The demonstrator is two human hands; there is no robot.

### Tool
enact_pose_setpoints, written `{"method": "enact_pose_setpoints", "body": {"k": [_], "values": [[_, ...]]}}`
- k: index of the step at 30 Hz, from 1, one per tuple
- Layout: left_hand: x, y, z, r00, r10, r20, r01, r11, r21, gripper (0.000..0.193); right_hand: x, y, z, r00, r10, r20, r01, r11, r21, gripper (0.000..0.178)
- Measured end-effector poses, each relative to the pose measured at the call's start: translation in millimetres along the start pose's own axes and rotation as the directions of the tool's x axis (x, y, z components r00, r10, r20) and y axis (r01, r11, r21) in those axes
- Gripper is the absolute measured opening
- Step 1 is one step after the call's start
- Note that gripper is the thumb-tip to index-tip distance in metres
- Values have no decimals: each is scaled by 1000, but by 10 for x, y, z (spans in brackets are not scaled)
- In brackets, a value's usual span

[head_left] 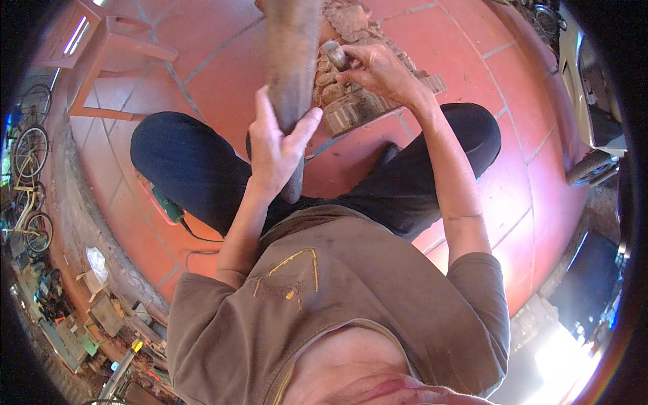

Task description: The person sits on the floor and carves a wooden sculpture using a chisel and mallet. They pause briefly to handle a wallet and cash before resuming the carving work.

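My left hand (278, 145) is closed round the narrower lower part of a long wooden mallet (291, 54). The mallet stands up close in front of me; its thick upper part is smeared by motion and runs out at the top edge. My right hand (381, 71) pinches a short, greyish carving chisel (335, 55) between thumb and fingers. Its blade is hidden. The chisel is over a brown wood carving (354, 111) with rounded relief and a stepped, block-like base. That carving lies on the floor beyond my knees, partly covered by the mallet and my right hand.
Red floor tiles (466, 61) surround the carving. A reddish plastic chair (101, 61) stands at the far left. Beside my left thigh lies a green power tool (169, 206) with a cord. Bicycles (30, 155) and clutter line the left rim. A motorbike wheel (594, 169) shows at right.
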State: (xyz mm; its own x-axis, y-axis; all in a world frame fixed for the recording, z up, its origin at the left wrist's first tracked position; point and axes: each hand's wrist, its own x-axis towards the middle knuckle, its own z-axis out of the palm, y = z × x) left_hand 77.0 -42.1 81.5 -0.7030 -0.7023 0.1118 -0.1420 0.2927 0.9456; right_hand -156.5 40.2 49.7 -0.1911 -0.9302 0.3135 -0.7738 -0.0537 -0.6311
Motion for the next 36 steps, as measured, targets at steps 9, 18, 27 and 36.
{"method": "enact_pose_setpoints", "body": {"k": [9,18,27,36], "values": [[-21,-23,-142,973,-136,188,148,988,-53,52,-58,166,-28,1000,21,-17,-23,991,-129,29],[-29,316,-210,992,-98,80,113,970,-213,52,-104,177,-142,993,102,-60,-113,966,-234,31],[-63,236,-138,983,-145,116,165,967,-193,51,-122,50,-143,991,101,-93,-111,988,-107,31],[-45,340,-138,993,-96,65,108,969,-220,49,-83,32,-102,997,58,-43,-61,996,-61,33]]}}
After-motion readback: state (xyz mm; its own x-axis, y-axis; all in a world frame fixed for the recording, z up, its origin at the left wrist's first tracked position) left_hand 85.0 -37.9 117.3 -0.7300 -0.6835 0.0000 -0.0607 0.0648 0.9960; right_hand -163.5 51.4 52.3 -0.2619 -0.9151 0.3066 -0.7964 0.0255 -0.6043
